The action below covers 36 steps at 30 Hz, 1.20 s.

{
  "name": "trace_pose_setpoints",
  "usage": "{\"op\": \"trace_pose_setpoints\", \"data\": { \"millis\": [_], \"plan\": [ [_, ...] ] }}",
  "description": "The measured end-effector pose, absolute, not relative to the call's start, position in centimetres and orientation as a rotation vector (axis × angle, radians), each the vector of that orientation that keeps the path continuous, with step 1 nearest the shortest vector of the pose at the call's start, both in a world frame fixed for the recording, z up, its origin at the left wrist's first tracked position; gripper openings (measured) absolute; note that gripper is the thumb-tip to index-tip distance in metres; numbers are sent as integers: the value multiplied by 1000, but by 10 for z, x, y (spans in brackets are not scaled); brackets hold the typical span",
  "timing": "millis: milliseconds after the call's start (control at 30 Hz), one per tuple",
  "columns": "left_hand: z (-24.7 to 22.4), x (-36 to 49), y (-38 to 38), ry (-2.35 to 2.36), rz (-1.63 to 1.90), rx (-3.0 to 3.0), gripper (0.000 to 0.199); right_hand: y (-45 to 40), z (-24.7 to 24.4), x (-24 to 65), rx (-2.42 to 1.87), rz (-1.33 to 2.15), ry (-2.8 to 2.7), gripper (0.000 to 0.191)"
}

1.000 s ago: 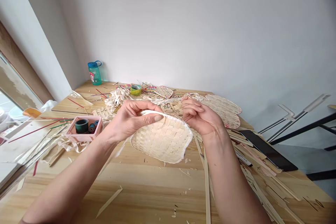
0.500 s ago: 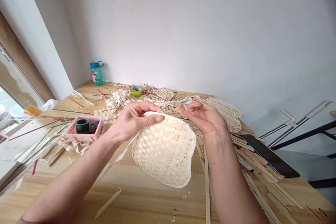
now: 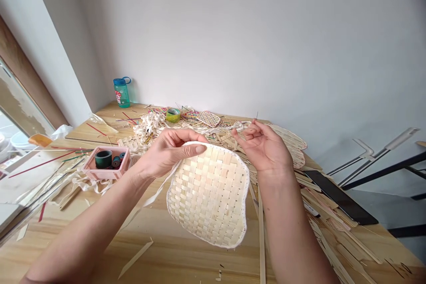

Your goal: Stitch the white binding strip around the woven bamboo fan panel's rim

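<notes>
My left hand pinches the top edge of a woven bamboo-strip panel, thumb in front and fingers behind. White edging with small stitches runs round its wavy rim. A loose white ribbon trails from the edging, below my left hand. To the right of the panel and apart from it, my right hand is raised, palm towards me. Its fingertips are pinched on a thin needle that points upward. Any thread on the needle is too fine to make out.
A pink basket with thread spools stands left. Behind are a teal bottle, a tape roll and heaped strips. Other woven panels lie back right, near a dark flat device. Loose bamboo strips lie about.
My right hand has moved slightly right and up, and the needle now shows above its fingertips. The panel, still in my left hand, has tilted to face me more.
</notes>
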State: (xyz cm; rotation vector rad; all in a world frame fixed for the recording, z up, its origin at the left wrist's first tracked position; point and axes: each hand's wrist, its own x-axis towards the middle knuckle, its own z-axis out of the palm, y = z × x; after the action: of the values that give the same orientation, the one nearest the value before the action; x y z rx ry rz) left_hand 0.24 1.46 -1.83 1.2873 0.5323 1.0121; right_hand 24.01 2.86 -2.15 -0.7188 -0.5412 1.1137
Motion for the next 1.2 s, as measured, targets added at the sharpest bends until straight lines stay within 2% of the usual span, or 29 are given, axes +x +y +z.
{"op": "trace_pose_setpoints", "data": {
  "millis": [200, 333, 433, 567, 833, 967, 1200],
  "plan": [
    [-19, -1, 14, 499, 980, 1300, 14, 8, -19, 218, -783, 898, -1230, 9],
    [-16, -4, 13, 466, 931, 1285, 12, -13, -12, 204, -811, 881, -1530, 13],
    [-13, -4, 11, 474, 888, 1290, 15, -21, -9, 200, -765, 894, -1618, 16],
    [-11, -5, 11, 478, 882, 1296, 16, -22, -10, 204, -721, 908, -1667, 10],
    [-14, -9, 14, 455, 888, 1336, 19, -18, -13, 216, -656, 866, -1749, 20],
    [-14, -9, 13, 418, 880, 1344, 15, -17, -13, 219, -642, 875, -1781, 22],
    [-8, -10, 11, 400, 797, 1342, 8, -15, -15, 224, -650, 927, -1814, 15]
  ]
}}
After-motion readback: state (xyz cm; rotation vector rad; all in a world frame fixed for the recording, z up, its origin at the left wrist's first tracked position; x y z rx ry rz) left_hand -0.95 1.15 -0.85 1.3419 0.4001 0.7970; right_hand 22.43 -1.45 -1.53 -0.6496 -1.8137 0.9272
